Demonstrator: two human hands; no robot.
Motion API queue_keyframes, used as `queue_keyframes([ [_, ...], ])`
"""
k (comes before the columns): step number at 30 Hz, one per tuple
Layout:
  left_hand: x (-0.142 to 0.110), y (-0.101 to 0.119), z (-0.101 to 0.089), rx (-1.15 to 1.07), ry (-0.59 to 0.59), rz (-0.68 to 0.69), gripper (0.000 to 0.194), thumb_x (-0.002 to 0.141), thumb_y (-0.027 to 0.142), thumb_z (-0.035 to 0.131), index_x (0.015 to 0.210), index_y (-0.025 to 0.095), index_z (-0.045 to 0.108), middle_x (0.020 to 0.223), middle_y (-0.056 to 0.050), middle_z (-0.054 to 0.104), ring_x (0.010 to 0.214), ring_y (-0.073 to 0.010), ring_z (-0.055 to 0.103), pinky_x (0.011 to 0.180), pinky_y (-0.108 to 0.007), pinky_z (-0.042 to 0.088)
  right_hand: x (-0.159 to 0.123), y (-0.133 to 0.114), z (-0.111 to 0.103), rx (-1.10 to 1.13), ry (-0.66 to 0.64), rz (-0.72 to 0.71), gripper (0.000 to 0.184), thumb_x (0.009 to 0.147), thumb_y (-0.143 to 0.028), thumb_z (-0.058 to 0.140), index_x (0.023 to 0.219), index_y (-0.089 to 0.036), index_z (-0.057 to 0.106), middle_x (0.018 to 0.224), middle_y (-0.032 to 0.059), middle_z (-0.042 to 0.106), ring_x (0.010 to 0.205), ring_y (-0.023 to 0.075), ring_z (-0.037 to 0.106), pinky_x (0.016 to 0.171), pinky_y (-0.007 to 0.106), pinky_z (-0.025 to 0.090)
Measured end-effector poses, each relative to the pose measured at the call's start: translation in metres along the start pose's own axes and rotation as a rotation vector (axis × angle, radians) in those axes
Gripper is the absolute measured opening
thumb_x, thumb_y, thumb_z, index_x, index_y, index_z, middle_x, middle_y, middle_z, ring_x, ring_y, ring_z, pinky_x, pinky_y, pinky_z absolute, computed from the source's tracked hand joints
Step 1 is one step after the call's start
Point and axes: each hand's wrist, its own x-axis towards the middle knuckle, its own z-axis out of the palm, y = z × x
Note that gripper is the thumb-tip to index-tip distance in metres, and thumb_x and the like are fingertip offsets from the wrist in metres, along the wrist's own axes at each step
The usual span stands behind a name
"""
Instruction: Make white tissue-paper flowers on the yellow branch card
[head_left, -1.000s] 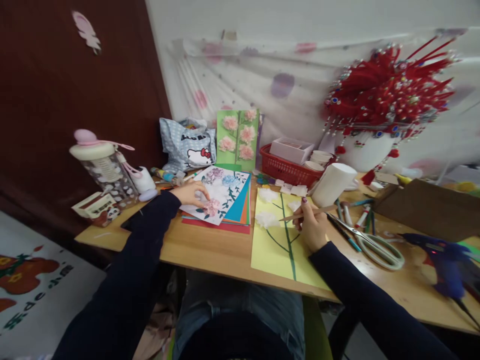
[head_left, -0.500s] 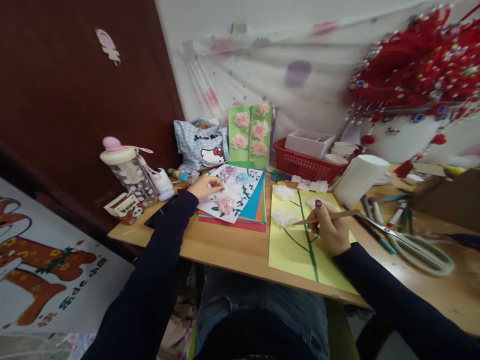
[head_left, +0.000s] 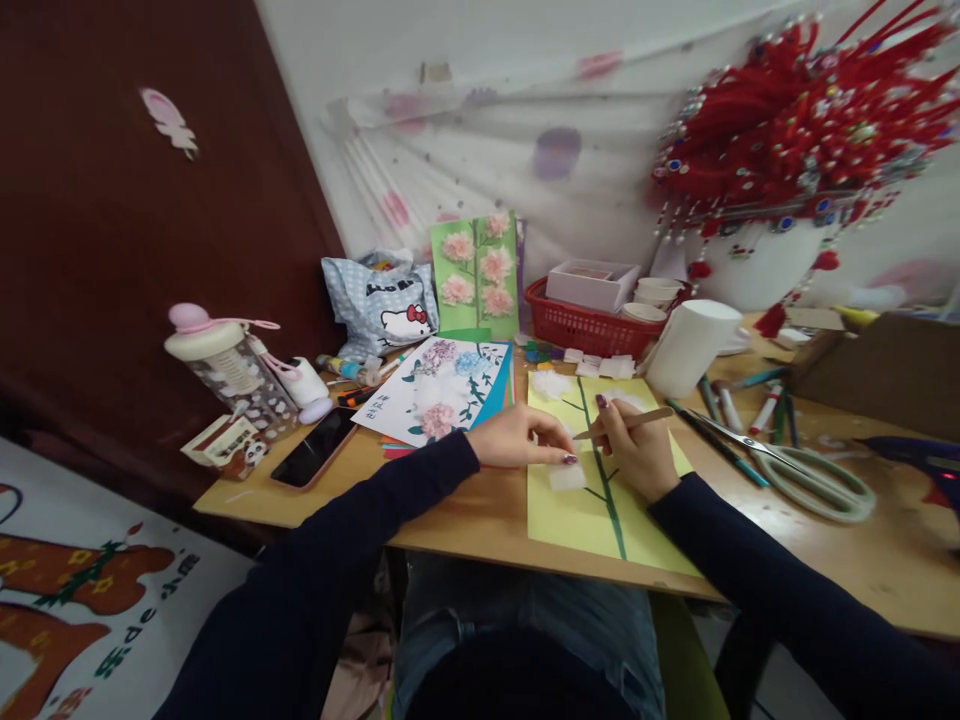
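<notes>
My left hand [head_left: 517,437] pinches a small square of thin white paper [head_left: 568,477], which hangs just over the left part of a yellow sheet [head_left: 570,522]. A flat wooden stick [head_left: 651,417] is held in my right hand [head_left: 636,447], its thin tip pointing left towards my left fingers. On the yellow sheet runs a painted green stem [head_left: 611,510] with side branches. A ruffled white paper flower [head_left: 552,383] lies at its upper left. Another white flower [head_left: 624,398] shows in part behind my right fingers. My left hand hides some of the sheet.
Left of the sheet lies a white flower picture [head_left: 397,405] on coloured papers. Behind it stands a green flower card [head_left: 478,275] beside a red basket [head_left: 592,330]. Scissors [head_left: 810,480], pens and a paper roll [head_left: 694,345] are at right; a phone [head_left: 315,450] and bottle [head_left: 232,365] at left.
My left hand has moved right, from over the white flower picture to the yellow sheet, with the white paper square now in its fingers. The right hand still holds the stick.
</notes>
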Motion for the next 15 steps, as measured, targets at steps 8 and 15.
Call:
queue_keyframes([
  [8,0.037,-0.023,0.023,0.295,0.113,-0.006,0.011,0.076,0.019,0.067,0.081,0.015,0.075,0.075,-0.003,0.071,0.068,-0.0129,0.059,0.065,-0.023,0.043,-0.015,0.003,-0.012,0.106,0.146,-0.156,0.054,0.096,-0.049,0.036,0.056,-0.018,0.053,0.042,-0.0004,0.05,0.035,0.0092,0.045,0.039,0.023,0.036],
  [15,0.036,-0.021,0.018,0.261,0.161,0.025,0.014,0.079,0.022,0.064,0.088,0.015,0.072,0.078,-0.003,0.068,0.07,-0.013,0.057,0.065,-0.024,0.044,-0.014,-0.005,-0.008,-0.06,-0.123,-0.224,0.051,0.097,-0.05,0.033,0.06,-0.019,0.052,0.046,0.0,0.055,0.038,0.0086,0.048,0.042,0.021,0.039],
])
